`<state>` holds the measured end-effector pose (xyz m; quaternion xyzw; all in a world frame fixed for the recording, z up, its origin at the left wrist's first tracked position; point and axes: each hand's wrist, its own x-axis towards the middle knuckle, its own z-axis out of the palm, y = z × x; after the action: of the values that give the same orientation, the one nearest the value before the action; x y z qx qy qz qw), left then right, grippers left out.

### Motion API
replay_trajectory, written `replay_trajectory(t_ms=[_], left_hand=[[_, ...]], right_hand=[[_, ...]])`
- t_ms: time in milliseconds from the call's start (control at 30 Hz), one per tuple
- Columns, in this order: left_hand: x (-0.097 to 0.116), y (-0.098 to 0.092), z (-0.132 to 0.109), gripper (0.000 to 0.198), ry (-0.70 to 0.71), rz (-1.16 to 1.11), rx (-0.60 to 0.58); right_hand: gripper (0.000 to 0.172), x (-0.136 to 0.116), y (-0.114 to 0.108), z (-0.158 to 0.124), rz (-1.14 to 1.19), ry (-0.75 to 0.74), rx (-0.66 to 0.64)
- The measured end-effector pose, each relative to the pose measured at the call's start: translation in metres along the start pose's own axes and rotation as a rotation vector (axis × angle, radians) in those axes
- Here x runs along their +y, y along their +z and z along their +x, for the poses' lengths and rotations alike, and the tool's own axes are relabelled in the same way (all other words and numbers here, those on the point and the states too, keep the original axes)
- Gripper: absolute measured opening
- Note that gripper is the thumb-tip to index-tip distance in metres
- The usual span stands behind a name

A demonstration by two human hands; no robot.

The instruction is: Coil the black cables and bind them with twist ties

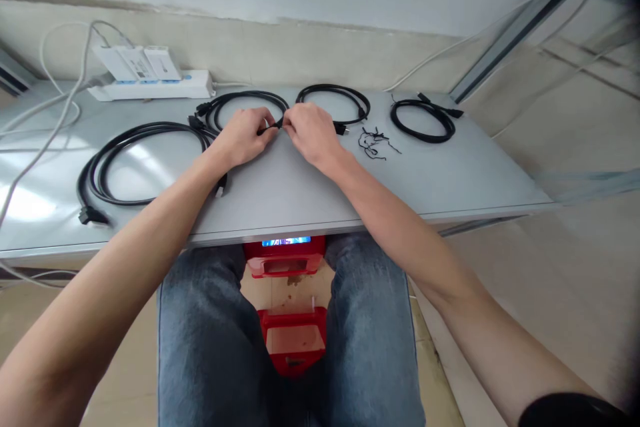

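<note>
My left hand [245,136] is closed on the near right edge of a coiled black cable [250,94], thumb and fingers pinched together. Right beside it, my right hand [314,135] pinches at the same spot on that coil; whether a thin tie is also between the fingertips I cannot tell. Part of the coil is hidden behind the hands. A second black cable coil [334,87] lies just behind my right hand, with one plug showing by the wrist. Several thin black ties [374,141] lie in a loose heap to the right of that hand.
A larger black cable coil [103,177] lies at left, partly under my left forearm. Another cable coil [423,138] sits at right. A white power strip [155,87] with plugged-in adapters stands by the wall. The grey table [300,203] ends just above my knees; a red stool [285,257] is underneath.
</note>
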<state>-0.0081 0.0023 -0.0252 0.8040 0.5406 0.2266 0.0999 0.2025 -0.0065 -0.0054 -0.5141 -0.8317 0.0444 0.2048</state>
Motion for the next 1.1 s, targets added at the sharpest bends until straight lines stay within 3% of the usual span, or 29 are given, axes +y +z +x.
replay_trajectory(t_ms=[567,667,800,900,1000,1100], left_hand=[[0.0,-0.001,0.0,0.039,0.021,0.029,-0.02],[0.001,-0.001,-0.001,0.039,0.034,0.035,-0.015],[0.003,-0.002,-0.002,0.039,0.056,-0.015,-0.023],[0.004,-0.002,-0.003,0.038,0.068,-0.05,-0.026],[0.004,-0.003,-0.003,0.036,0.059,-0.063,-0.014],[0.004,-0.003,-0.003,0.035,0.049,-0.039,-0.003]], right_hand=[[0.023,0.004,-0.001,0.005,0.151,0.059,-0.104],[0.023,0.002,-0.005,0.006,0.32,0.099,-0.14],[0.027,-0.001,-0.015,0.004,0.71,0.323,-0.287],[0.028,-0.003,-0.02,0.002,0.865,0.425,-0.35],[0.027,-0.004,-0.019,0.001,0.826,0.376,-0.318],[0.023,-0.004,-0.011,0.0,0.504,0.19,-0.187]])
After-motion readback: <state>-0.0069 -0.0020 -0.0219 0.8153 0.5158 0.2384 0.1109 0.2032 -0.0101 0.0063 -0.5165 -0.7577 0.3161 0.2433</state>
